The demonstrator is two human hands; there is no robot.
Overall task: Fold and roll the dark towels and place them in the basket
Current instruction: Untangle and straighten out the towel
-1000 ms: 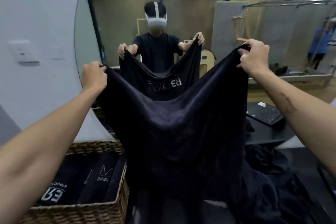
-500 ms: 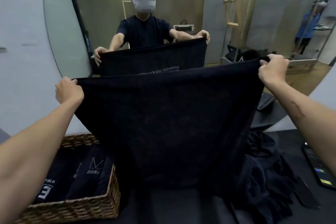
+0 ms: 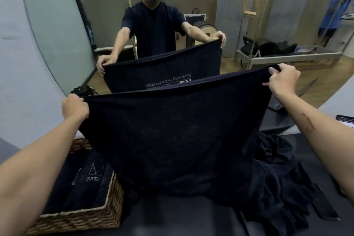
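A dark towel (image 3: 172, 136) hangs spread flat in front of me, its top edge pulled taut. My left hand (image 3: 74, 106) grips the top left corner and my right hand (image 3: 283, 80) grips the top right corner. The towel's lower edge reaches the dark table. A woven basket (image 3: 86, 216) stands at the lower left and holds several rolled dark towels (image 3: 90, 180) with white lettering. A heap of loose dark towels (image 3: 283, 188) lies on the table at the right, partly hidden by the held towel.
A large mirror (image 3: 191, 15) on the wall ahead reflects me and the towel. On the dark table (image 3: 182, 216) lie a phone (image 3: 323, 207) at the right, a keyboard (image 3: 275, 104) and a flat device (image 3: 344, 119) at the far right edge.
The sagging towel has been pulled taut as my hands moved apart and lower. The view has tilted down toward the table and basket.
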